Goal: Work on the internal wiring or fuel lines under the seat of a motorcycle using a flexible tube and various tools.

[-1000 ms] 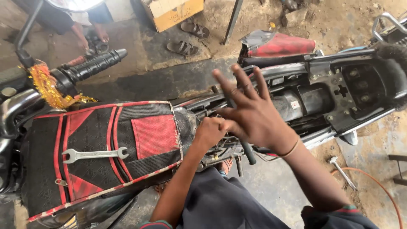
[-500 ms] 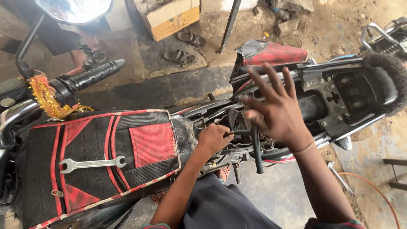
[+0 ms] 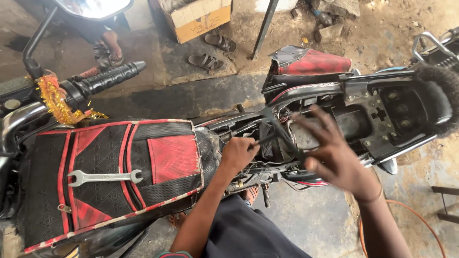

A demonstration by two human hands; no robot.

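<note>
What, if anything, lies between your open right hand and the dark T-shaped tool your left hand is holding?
Nothing visible does: the right hand hovers open just right of the T-shaped tool, which the left hand grips over the motorcycle frame.

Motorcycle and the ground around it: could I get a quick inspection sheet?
Surface: motorcycle frame, seat off.
Job's things: dark T-shaped tool in the frame opening.
Clutter: spanner on tank cover; red seat on the ground.
Hands: left hand closed on the tool; right hand open, fingers spread, blurred.
Cables: wires; orange hose.
Surroundings: cardboard box, sandals, someone's foot.
</note>
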